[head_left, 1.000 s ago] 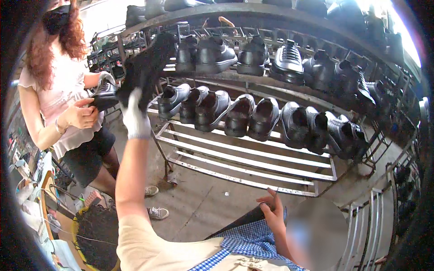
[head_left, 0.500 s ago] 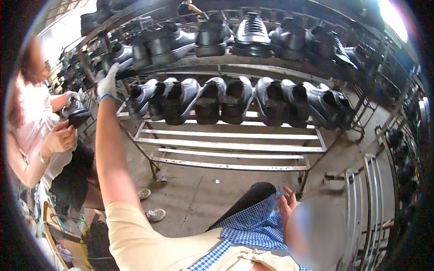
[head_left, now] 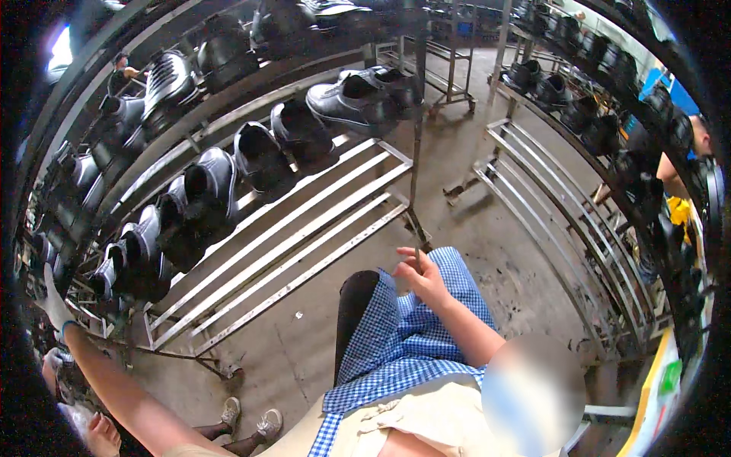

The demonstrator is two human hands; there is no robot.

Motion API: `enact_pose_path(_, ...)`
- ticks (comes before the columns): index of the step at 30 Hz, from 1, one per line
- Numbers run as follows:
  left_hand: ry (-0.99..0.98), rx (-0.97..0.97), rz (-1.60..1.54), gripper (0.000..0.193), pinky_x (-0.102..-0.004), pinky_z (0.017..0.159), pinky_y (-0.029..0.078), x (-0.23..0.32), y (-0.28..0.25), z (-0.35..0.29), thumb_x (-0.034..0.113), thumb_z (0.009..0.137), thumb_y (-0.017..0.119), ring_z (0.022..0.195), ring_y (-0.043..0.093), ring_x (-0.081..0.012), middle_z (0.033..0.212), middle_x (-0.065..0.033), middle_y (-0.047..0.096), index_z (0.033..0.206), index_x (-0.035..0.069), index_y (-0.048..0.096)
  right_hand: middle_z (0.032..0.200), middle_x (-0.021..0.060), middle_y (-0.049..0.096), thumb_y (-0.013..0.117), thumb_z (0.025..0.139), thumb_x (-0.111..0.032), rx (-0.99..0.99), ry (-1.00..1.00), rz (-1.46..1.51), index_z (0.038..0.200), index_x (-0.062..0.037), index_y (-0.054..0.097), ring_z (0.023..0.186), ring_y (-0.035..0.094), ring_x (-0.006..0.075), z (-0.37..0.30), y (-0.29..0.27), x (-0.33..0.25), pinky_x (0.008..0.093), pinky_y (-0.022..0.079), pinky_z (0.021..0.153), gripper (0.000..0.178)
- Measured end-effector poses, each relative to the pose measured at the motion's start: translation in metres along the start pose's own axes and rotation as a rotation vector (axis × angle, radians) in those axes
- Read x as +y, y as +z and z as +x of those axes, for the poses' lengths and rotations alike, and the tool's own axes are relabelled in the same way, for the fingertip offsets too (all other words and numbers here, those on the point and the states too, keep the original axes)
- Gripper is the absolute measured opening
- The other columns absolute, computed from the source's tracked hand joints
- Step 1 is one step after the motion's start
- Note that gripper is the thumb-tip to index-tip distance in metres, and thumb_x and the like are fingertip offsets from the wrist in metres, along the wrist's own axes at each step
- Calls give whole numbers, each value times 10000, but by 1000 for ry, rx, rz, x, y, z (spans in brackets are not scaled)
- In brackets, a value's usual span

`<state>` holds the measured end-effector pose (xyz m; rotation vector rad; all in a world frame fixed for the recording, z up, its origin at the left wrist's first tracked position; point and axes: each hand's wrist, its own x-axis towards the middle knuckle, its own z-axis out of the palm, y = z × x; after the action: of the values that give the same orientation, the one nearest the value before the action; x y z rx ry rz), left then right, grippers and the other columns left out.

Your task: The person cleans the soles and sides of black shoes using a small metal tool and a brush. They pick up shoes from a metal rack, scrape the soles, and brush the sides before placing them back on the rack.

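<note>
My left hand (head_left: 55, 303), in a pale glove with a blue band at the wrist, reaches far left and grips the end of the metal shoe rack (head_left: 282, 222); its fingertips are partly lost against the dark frame. Black lace-up shoes stand in a row on the rack's middle shelf, among them a black shoe (head_left: 346, 103) at the right end. More shoes fill the shelf above. My bare right hand (head_left: 426, 278) is held over my blue checked apron (head_left: 381, 335), its fingers closed on a thin, dark, stick-like thing (head_left: 417, 260) too small to name.
A second rack (head_left: 563, 221) with black shoes on its upper shelves stands at the right. Partly visible at the lower left is another person's hand (head_left: 103, 436), with shoes on feet (head_left: 268, 423) nearby. Someone else is behind the right rack, and a yellow-edged board (head_left: 647, 396) is at lower right.
My view has swung to the right, so the rack appears tilted and further left. My left hand remains at its left end. My right hand has risen more into sight.
</note>
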<state>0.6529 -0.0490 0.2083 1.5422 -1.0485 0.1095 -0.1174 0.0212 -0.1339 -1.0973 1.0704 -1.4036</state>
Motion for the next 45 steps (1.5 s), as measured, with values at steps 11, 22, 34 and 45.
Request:
enact_pose_path(11,13,340,313,932,-364,1072,346,-5,-27,-33,565,799,686,1319,420,-250,1497,-182,366,1462,1,354,778,33,645,576,980,-199,163,-145,-42,1161,-14,626,699,596,92,37,-59,-44,249,466,652,263)
enact_pose_path(22,125,-157,-150,559,-354,951,488,109,136,-387,143,899,650,1114,565,-195,1287,-137,560,1395,-7,439,1149,108,635,635,884,-149,414,-833,-846,1183,-98,635,944,657,306,221,-79,-156,353,522,773,304)
enact_pose_path(34,-551,-1038,-765,421,-329,903,503,169,256,-530,-9,873,624,992,629,-196,1066,-128,666,1281,-21,523,995,122,642,703,828,-330,294,-649,-1116,1001,-67,657,932,626,360,224,-89,-156,436,494,778,318)
enact_pose_path(45,-1032,-1052,-1160,742,-371,961,475,197,415,-561,244,887,680,1134,569,-242,1254,-138,563,1463,30,265,788,101,605,803,716,-61,-16,-464,-811,832,-28,615,651,613,248,-66,-94,-90,332,485,566,223)
